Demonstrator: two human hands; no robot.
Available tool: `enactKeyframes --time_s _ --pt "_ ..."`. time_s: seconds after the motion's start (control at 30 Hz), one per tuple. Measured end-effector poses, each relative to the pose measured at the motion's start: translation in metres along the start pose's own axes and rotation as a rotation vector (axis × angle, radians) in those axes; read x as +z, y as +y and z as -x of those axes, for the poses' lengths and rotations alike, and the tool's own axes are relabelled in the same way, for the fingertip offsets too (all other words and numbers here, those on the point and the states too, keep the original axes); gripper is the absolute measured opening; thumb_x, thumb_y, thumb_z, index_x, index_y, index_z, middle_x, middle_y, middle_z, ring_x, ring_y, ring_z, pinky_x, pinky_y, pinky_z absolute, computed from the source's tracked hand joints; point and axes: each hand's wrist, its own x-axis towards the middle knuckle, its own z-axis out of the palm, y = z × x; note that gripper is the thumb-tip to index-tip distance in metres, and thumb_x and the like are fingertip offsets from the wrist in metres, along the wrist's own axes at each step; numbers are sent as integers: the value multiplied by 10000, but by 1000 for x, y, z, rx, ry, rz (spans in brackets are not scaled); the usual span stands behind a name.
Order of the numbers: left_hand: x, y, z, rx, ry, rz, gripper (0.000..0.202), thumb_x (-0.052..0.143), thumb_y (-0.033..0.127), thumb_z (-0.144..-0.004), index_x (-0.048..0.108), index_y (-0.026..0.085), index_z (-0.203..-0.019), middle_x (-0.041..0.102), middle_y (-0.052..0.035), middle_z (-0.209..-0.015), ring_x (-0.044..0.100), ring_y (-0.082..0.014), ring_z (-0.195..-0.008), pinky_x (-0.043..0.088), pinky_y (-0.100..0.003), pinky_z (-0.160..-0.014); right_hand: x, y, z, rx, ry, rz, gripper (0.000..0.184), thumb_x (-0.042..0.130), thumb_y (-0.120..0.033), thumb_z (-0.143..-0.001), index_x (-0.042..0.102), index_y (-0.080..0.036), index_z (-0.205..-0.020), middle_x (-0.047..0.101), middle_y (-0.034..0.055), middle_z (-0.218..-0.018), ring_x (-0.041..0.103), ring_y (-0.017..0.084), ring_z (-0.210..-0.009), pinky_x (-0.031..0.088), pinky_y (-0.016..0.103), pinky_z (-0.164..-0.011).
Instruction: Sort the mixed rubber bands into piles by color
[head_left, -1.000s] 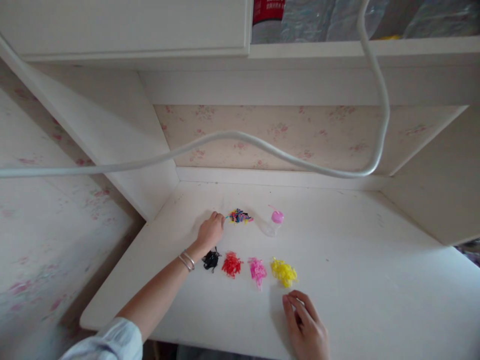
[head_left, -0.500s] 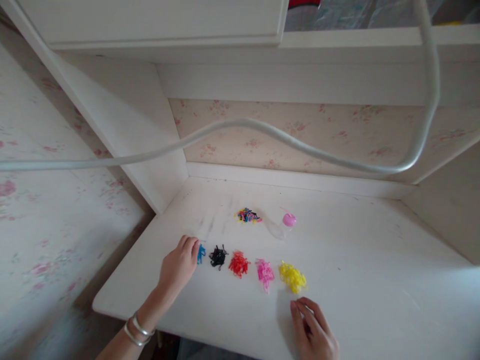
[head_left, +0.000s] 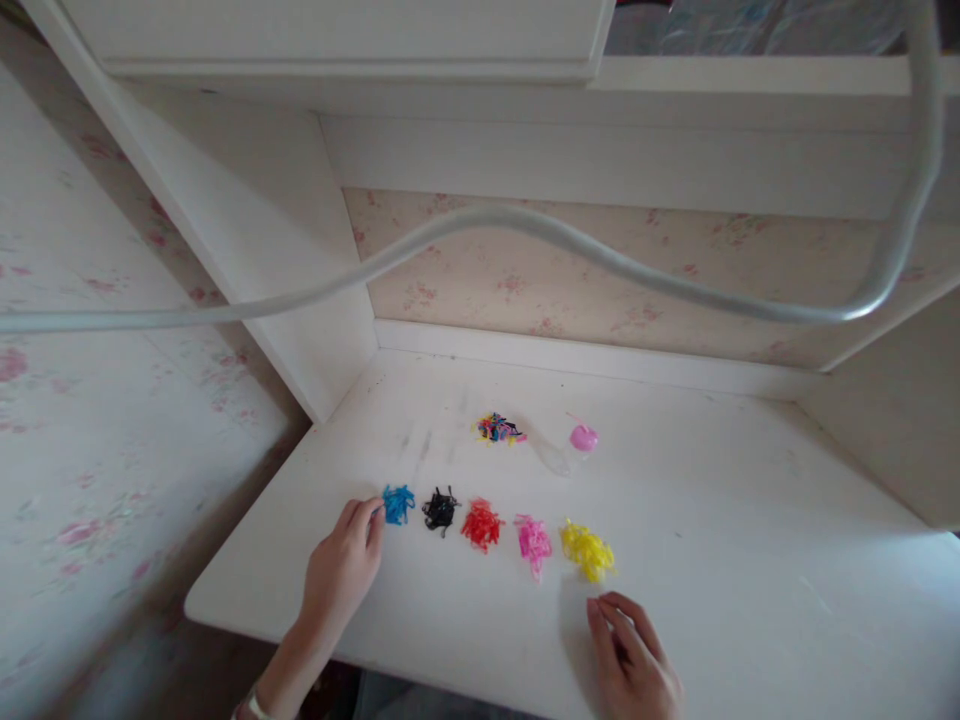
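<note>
Five heaps of small rubber bands lie in a row: blue (head_left: 398, 504), black (head_left: 440, 511), red (head_left: 482, 525), pink (head_left: 534, 541) and yellow (head_left: 587, 550). My left hand (head_left: 345, 553) has its fingertips pressed together at the left edge of the blue heap. Whether a band sits between them is too small to tell. Just below the yellow heap, my right hand (head_left: 634, 655) rests on the desk with thumb and fingers pinched together; anything inside is hidden. Behind the row lies a mixed-colour heap of bands (head_left: 499, 429).
A clear plastic bag (head_left: 551, 455) lies beside a round pink piece (head_left: 583, 437) toward the back of the white desk (head_left: 720, 480). A pale cable (head_left: 487, 217) crosses the view above. White side panels and a cupboard (head_left: 337, 40) enclose the desk.
My left hand has drawn back leftward and slightly down, uncovering more of the blue heap. The right hand keeps its pinch near the yellow heap. The camera view has shifted slightly.
</note>
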Motion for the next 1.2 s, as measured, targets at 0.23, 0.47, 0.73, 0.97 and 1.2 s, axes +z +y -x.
enactKeyframes --time_s 0.23,0.47,0.73,0.97,1.2 --pt "7 -2 29 15 28 289 209 416 349 -927 553 215 -1008 613 4 -790 573 -106 -600 451 -212 -585 -9 -32 -15 60 99 -169 370 538 -498 -842 698 -165 -823 635 95 -997 625 144 -774 507 180 -614" --pt "13 4 40 -126 57 429 239 439 385 -904 559 206 -1007 588 -15 -851 560 -114 -626 478 -233 -609 15 -102 -72 -102 -203 -52 315 419 -428 -917 636 -222 -1014 660 21 -920 576 89 -591 455 203 -592" --pt "14 -1 40 -193 87 469 252 446 394 -888 557 199 -1003 582 -26 -875 562 -128 -639 503 -264 -654 89 -133 -150 -19 -420 588 335 428 -369 -901 593 -216 -1149 683 97 -1017 658 229 -902 477 321 -731" --pt "17 -1 40 -214 43 474 281 434 410 -892 537 200 -1047 566 -13 -854 553 -123 -625 491 -258 -620 110 -129 -179 46 -366 691 380 369 -268 -926 563 -74 -1188 681 202 -937 667 290 -894 502 368 -723" --pt "15 0 39 -216 22 441 278 431 402 -889 542 202 -1048 577 -17 -866 560 -129 -625 490 -258 -605 112 -127 -172 -13 -364 721 372 315 -130 -924 529 -86 -1225 682 200 -919 678 261 -878 507 360 -723"
